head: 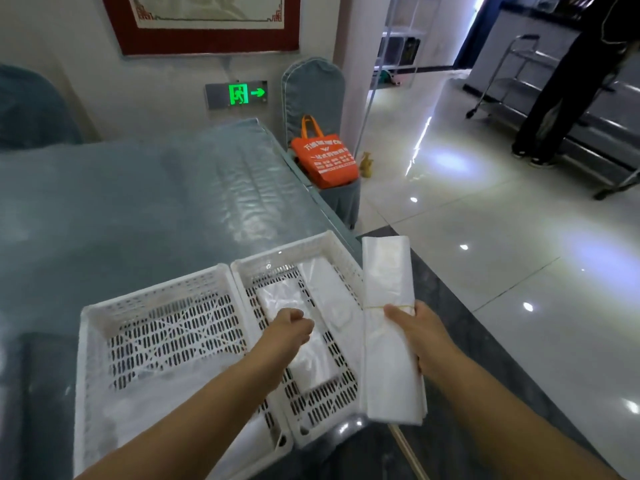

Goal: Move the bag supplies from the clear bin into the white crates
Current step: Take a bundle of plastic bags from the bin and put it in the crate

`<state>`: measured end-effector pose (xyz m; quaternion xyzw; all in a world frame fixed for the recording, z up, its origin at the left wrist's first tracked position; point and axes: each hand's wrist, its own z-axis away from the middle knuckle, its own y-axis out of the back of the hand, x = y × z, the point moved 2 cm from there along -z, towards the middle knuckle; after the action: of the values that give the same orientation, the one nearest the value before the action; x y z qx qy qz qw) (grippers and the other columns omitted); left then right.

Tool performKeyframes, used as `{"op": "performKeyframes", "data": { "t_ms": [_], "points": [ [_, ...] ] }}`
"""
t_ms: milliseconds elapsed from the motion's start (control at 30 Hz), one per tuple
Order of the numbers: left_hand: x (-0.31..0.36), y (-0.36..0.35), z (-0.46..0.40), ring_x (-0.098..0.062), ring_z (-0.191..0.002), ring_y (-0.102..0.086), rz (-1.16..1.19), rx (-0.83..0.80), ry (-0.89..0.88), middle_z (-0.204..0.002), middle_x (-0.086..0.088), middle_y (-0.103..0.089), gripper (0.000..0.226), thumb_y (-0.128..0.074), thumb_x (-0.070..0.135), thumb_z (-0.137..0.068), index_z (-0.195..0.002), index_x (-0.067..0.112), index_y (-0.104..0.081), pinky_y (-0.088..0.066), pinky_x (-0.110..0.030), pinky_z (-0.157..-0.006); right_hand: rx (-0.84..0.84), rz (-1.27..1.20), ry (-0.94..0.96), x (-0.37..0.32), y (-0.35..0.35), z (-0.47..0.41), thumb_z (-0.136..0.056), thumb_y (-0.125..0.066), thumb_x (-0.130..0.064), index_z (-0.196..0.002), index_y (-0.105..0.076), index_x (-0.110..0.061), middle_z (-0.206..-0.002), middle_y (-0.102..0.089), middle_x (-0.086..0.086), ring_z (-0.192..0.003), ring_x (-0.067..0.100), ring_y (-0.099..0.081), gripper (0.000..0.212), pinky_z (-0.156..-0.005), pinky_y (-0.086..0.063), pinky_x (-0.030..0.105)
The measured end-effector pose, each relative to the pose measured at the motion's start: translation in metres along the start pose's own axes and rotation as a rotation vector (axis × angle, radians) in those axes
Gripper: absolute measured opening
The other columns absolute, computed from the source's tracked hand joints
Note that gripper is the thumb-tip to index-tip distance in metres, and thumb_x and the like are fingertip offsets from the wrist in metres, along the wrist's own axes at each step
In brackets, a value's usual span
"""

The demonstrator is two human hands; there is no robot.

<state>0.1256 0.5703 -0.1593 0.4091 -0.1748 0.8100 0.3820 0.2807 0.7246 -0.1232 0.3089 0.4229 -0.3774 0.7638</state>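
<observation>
The right hand is closed around a long flat bundle of white plastic bags, thumb on top and fingers wrapped beneath, gripping it just below a thin rubber band that crosses the bundle. The bundle extends well beyond the hand in both directions and hangs in the air just outside the right wall of the right white crate, over the dark floor strip. To the left of that hand, the left hand is curled into a loose fist, holding nothing that can be seen, and hovers over the inside of the right crate. Beneath and beyond the left hand, two flat packs of clear and white bags lie on the perforated crate bottom. Further left, touching the right crate side by side, sits the left white crate, with pale plastic sheeting visible at its near end. Both crates rest on a desk covered in grey-blue cloth under clear plastic. Beyond the hands, an orange tote bag sits on a covered chair.
</observation>
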Motion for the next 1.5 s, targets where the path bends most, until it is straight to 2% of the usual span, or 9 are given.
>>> {"op": "performKeyframes", "data": {
  "t_ms": [167,300,533,667,867,1100,1200,1400,1500],
  "points": [
    [0.003,-0.030,-0.053,-0.022,-0.098,-0.055,-0.044,0.004,0.091,-0.104,-0.007,-0.056,0.033,-0.054,0.015,-0.086,-0.118,0.011,-0.048,-0.047,-0.038,-0.092,0.036,0.079,-0.038,-0.003,0.019,-0.038,-0.082,-0.067,-0.029,-0.096,-0.053,-0.023,-0.092,-0.064,0.000,-0.077,0.017,-0.064,0.020,-0.046,-0.048,0.022],
    [0.009,-0.048,-0.078,-0.016,-0.067,-0.047,0.031,0.097,0.126,-0.084,-0.008,-0.051,0.028,-0.049,0.007,-0.086,-0.114,0.002,-0.047,-0.037,-0.026,-0.054,0.032,0.094,-0.050,-0.003,0.014,-0.055,-0.082,-0.068,-0.027,-0.101,-0.054,-0.021,-0.093,-0.064,-0.001,-0.080,0.016,-0.063,0.024,-0.049,-0.048,0.022],
    [0.011,-0.074,-0.099,-0.024,-0.075,-0.054,0.119,0.227,0.213,-0.088,-0.011,-0.055,0.023,-0.058,0.006,-0.079,-0.097,0.002,-0.044,-0.044,-0.028,-0.060,-0.042,0.170,-0.051,-0.002,0.015,-0.077,-0.082,-0.067,-0.029,-0.104,-0.052,-0.024,-0.094,-0.061,-0.007,-0.080,0.011,-0.062,0.027,-0.051,-0.046,0.019],
    [0.014,-0.089,-0.105,-0.034,-0.087,-0.063,0.089,0.238,0.193,-0.098,-0.019,-0.065,0.024,-0.062,0.004,-0.073,-0.096,0.001,-0.058,-0.054,-0.045,-0.083,-0.097,0.166,-0.065,0.000,0.023,-0.087,-0.080,-0.069,-0.030,-0.091,-0.053,-0.030,-0.093,-0.063,-0.008,-0.080,0.010,-0.064,0.019,-0.048,-0.047,0.014],
    [0.021,-0.102,-0.106,-0.030,-0.081,-0.064,0.049,0.387,0.156,-0.093,-0.011,-0.066,0.028,-0.070,0.015,-0.070,-0.094,0.004,-0.060,-0.055,-0.043,-0.079,-0.153,0.145,-0.092,-0.002,0.035,-0.102,-0.080,-0.069,-0.031,-0.087,-0.052,-0.031,-0.090,-0.063,-0.008,-0.078,0.012,-0.063,0.018,-0.040,-0.045,0.011],
    [0.022,-0.095,-0.099,-0.019,-0.081,-0.062,-0.056,0.350,-0.004,-0.094,-0.006,-0.066,0.022,-0.058,0.008,-0.076,-0.097,0.012,-0.057,-0.049,-0.030,-0.067,-0.302,0.118,-0.038,-0.018,0.023,-0.113,-0.079,-0.071,-0.025,-0.092,-0.055,-0.030,-0.094,-0.066,-0.005,-0.080,0.012,-0.066,0.021,-0.051,-0.051,0.017],
    [0.027,-0.075,-0.079,-0.016,-0.072,-0.060,0.020,0.483,-0.051,-0.083,-0.002,-0.063,0.017,-0.050,0.007,-0.079,-0.081,0.024,-0.050,-0.047,-0.028,-0.055,-0.343,0.132,0.014,-0.027,0.007,-0.114,-0.079,-0.071,-0.022,-0.094,-0.057,-0.027,-0.096,-0.067,-0.002,-0.083,0.014,-0.067,0.021,-0.062,-0.055,0.024],
    [0.023,-0.005,-0.023,-0.020,-0.076,-0.057,-0.001,0.827,-0.228,-0.086,0.003,-0.056,0.011,-0.050,0.017,-0.085,-0.088,0.025,-0.044,-0.051,-0.038,-0.060,-0.439,0.177,0.099,-0.034,-0.038,-0.107,-0.078,-0.070,-0.010,-0.098,-0.058,-0.022,-0.101,-0.068,0.001,-0.087,0.015,-0.067,0.026,-0.080,-0.055,0.035],
    [0.022,0.013,-0.006,-0.021,-0.077,-0.056,0.050,0.882,-0.251,-0.086,0.002,-0.056,0.011,-0.052,0.015,-0.083,-0.090,0.022,-0.046,-0.049,-0.041,-0.066,-0.467,0.196,0.175,-0.031,-0.053,-0.099,-0.076,-0.071,-0.013,-0.100,-0.058,-0.023,-0.098,-0.069,-0.003,-0.087,0.012,-0.067,0.029,-0.074,-0.055,0.026]
  ]
}}
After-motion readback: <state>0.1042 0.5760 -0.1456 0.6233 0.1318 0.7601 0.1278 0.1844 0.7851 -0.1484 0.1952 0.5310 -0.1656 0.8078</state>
